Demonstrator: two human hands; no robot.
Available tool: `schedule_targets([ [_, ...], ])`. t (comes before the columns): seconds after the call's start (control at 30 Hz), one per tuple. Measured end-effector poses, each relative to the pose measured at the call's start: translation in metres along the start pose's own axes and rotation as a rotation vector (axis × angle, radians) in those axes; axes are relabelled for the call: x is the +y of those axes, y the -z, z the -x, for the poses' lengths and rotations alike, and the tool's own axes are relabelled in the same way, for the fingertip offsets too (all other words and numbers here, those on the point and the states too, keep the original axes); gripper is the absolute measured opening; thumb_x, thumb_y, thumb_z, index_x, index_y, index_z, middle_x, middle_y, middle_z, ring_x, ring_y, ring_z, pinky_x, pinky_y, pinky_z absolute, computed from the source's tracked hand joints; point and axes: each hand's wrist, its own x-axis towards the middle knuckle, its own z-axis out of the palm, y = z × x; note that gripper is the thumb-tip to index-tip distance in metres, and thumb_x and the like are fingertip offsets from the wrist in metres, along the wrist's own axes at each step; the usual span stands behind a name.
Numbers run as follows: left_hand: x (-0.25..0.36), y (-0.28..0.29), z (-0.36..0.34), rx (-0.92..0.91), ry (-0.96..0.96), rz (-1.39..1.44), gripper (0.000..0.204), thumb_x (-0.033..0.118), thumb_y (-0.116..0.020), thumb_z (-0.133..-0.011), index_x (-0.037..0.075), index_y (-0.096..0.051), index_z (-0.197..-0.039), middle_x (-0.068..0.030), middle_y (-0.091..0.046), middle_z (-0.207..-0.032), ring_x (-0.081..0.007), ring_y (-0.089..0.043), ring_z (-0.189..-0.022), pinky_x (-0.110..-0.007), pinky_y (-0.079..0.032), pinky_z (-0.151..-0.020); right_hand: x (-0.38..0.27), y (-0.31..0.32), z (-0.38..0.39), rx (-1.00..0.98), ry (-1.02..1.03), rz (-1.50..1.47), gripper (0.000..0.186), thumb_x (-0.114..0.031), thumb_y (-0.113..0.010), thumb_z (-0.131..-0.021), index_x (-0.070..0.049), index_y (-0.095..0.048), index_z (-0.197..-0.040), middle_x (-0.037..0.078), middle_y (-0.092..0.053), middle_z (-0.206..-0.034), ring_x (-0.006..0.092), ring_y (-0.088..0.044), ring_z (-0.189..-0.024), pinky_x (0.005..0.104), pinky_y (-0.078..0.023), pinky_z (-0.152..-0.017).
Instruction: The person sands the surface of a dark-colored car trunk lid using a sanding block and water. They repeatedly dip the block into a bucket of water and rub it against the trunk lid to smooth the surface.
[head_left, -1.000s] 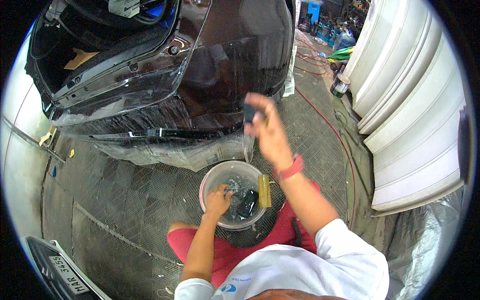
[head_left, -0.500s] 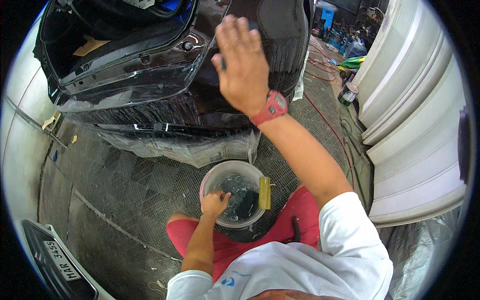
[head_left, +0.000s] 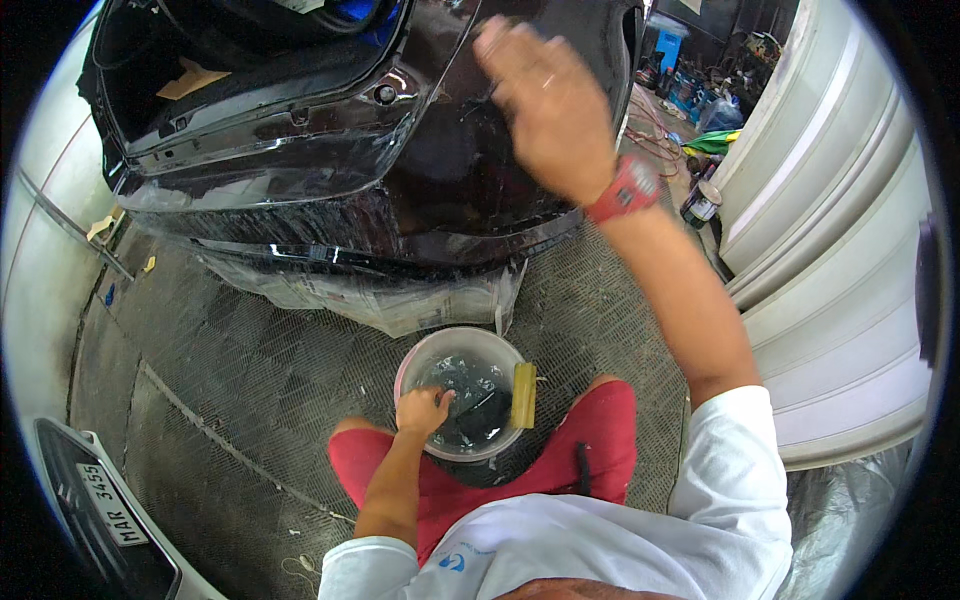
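Observation:
A round pale bucket of water stands on the floor between my knees. Just inside its near left rim, my left hand is closed above the water; whatever its fingers hold is hidden. Below the rippled surface lies a dark object, its kind unclear. A yellow-green block sits on the bucket's right rim. My right hand, a red watch on its wrist, is raised over the dark car body's rear corner. Motion smears its fingers, and its palm side faces away, so contact and anything under it are hidden.
Paper masking hangs beneath the car's lower edge. White panels line the right side, near a can and a red hose. Another car's rear shows at lower left. The floor is textured.
My right hand has swept to the right across the car body, its fingers now more bent. My left hand stays at the bucket. The view has shifted slightly.

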Motion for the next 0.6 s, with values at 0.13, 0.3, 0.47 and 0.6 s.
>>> schedule_targets([
  [0.13,0.013,-0.007,-0.006,-0.038,-0.012,0.021,0.046,0.052,-0.071,-0.103,0.009,-0.085,-0.098,-0.0187,-0.082,-0.098,-0.0411,-0.08,-0.09,-0.054,-0.062,-0.086,0.021,-0.003,-0.003,0.083,-0.109,0.279,0.05,-0.013,-0.063,-0.1,0.001,-0.063,-0.148,0.02,-0.064,-0.156,0.0373,-0.063,-0.14,0.0502,-0.055,-0.104],
  [0.3,0.006,0.004,0.001,-0.056,0.047,-0.046,0.048,0.053,-0.068,-0.105,0.009,-0.085,-0.098,-0.0191,-0.082,-0.098,-0.0416,-0.08,-0.091,-0.054,-0.062,-0.087,-0.059,-0.004,0.02,-0.051,0.066,-0.006,0.053,-0.012,-0.062,-0.099,0.003,-0.062,-0.15,0.023,-0.062,-0.159,0.0391,-0.058,-0.148,0.0537,-0.048,-0.121],
  [0.47,0.018,-0.005,-0.005,-0.038,0.01,-0.021,0.046,0.051,-0.069,-0.105,0.01,-0.085,-0.096,-0.0177,-0.082,-0.093,-0.0415,-0.08,-0.088,-0.054,-0.063,-0.085,0.047,0.009,0.006,0.034,-0.085,0.246,0.051,-0.01,-0.055,-0.104,0.002,-0.057,-0.154,0.024,-0.059,-0.162,0.0413,-0.056,-0.15,0.0552,-0.044,-0.126],
  [0.6,0.009,0.001,0.0,-0.001,0.013,-0.015,0.044,0.05,-0.07,-0.104,0.01,-0.085,-0.096,-0.0174,-0.082,-0.09,-0.0414,-0.08,-0.086,-0.053,-0.063,-0.083,-0.044,-0.007,0.02,-0.056,-0.054,-0.012,0.062,-0.004,-0.061,-0.103,-0.004,-0.053,-0.164,0.019,-0.056,-0.168,0.038,-0.052,-0.156,0.0556,-0.041,-0.129],
])
